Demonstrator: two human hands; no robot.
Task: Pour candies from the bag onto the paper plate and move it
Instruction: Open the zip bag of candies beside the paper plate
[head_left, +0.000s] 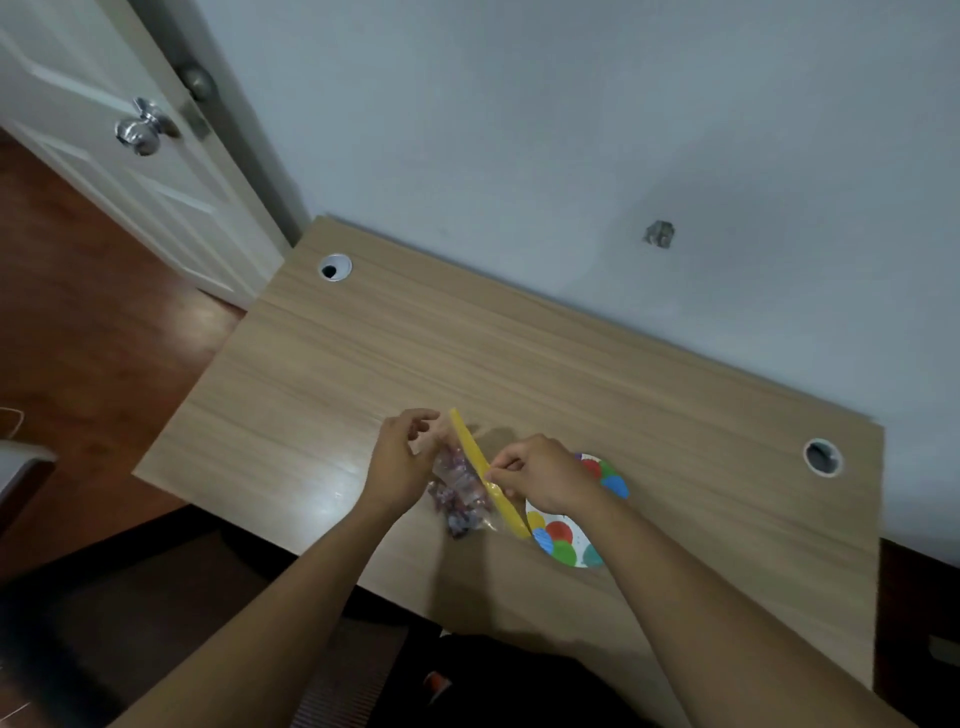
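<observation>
A clear plastic bag (460, 491) with a yellow zip strip along its top holds several wrapped purple candies. It is lifted a little above the wooden table (363, 353) near the front edge. My left hand (397, 465) pinches the bag's left side near the top. My right hand (540, 475) pinches the yellow strip from the right. A white paper plate (563, 540) printed with coloured balloons lies on the table just right of the bag, partly hidden under my right hand and wrist. No candy shows on the visible part of the plate.
The table stands against a pale wall, with round cable holes at the back left (334, 268) and the right (822, 457). A white door (104, 130) with a metal knob is open at the left over a dark wood floor.
</observation>
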